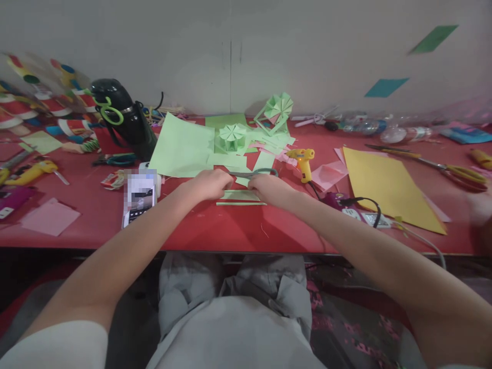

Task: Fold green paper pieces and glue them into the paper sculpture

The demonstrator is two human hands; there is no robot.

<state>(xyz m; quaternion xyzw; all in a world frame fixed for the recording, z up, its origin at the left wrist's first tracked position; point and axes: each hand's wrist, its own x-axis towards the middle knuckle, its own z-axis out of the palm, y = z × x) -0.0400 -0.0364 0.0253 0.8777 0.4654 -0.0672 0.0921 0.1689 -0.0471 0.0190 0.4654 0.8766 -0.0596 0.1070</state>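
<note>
My left hand [214, 183] has its fingers closed at one end of a narrow green paper strip [241, 195], low over the red table. The strip's other end is pinched in my right hand [269, 189]. Just in front of me, below it, lies a thin rolled or folded green strip [241, 204]. Grey-handled scissors [267, 171] lie right behind my hands, partly hidden by them. Cut green paper pieces [229, 161] and a pleated round green paper form [233, 136] stand farther back. My fingertips are mostly hidden.
A large green sheet [182, 148] lies behind my left hand, and a phone [140, 200] stands beside my left forearm. A yellow glue gun [304, 161] is right of my hands, with a yellow sheet [388, 184] beyond. A black flask [125, 118] is at the back left.
</note>
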